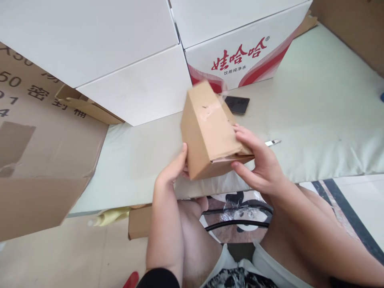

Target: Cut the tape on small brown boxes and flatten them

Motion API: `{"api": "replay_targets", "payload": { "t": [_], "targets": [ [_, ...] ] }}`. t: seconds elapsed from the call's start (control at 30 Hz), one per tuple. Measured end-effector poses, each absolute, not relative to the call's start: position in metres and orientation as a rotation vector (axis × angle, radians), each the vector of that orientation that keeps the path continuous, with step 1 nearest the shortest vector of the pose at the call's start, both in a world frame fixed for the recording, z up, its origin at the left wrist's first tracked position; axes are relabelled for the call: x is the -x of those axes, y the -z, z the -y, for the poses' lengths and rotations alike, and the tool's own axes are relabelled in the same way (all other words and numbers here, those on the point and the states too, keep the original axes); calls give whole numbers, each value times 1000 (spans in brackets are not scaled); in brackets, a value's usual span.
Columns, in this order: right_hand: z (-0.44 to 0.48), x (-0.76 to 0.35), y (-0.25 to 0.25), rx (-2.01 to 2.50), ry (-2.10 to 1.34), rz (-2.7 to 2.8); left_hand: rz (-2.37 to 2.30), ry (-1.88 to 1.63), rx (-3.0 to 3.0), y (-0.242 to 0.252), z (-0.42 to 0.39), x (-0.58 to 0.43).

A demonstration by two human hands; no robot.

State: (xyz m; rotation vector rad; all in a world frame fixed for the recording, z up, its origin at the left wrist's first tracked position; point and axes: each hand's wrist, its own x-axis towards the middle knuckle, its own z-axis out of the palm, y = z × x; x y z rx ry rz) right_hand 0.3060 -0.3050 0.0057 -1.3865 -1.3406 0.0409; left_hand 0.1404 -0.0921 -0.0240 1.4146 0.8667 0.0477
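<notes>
A small brown cardboard box (210,128) is tilted between my two hands at the front of the pale-covered surface. My left hand (177,164) is wrapped round its left lower side, with the thumb showing and the other fingers mostly hidden. On the right, my right hand (258,160) grips the near right corner, thumb below and fingers on top, where a flap edge is slightly lifted. Clear tape runs along the upper face. Just right of my right hand lies a utility knife (272,142), partly hidden by it. Behind the box rests a dark phone (237,105).
White cartons (144,88) are stacked at the back, including one with red print (240,60). A large brown carton (45,152) stands at the left, another brown carton (357,36) at the far right. The covered table (324,120) has its near edge above my legs.
</notes>
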Motion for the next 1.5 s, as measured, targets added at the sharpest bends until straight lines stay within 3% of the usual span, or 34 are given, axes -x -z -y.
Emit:
{"api": "replay_targets", "payload": {
  "t": [0.13,0.3,0.47,0.57,0.67,0.73,0.87,1.03,1.27,1.4,1.5],
  "targets": [
    [306,-309,-5,1459,-28,1452,-852,-130,-1747,24,82,-141],
    [305,-295,-7,1422,-130,1584,-684,-977,-2061,-10,95,-144],
    [308,-297,-9,1397,-215,1462,-426,-694,-2467,-33,108,-146],
    [313,-321,-4,1986,-119,1024,-439,-616,-2516,-34,109,-147],
    [321,-346,1,2620,-402,737,-454,-579,-2552,-38,114,-148],
    [323,-356,4,2808,-611,732,-486,-559,-2553,-42,119,-147],
    [320,-355,8,2869,-688,891,-499,-603,-2503,-48,125,-145],
    [314,-349,14,2638,-497,882,-553,-586,-2518,-43,125,-147],
    [309,-339,-4,1374,-337,619,-652,-437,-2597,-52,152,-154],
    [301,-323,-33,1366,-190,642,-763,-476,-2571,-52,168,-156],
    [295,-308,-56,1336,-261,745,-735,-483,-2589,-49,175,-159]
  ]
}}
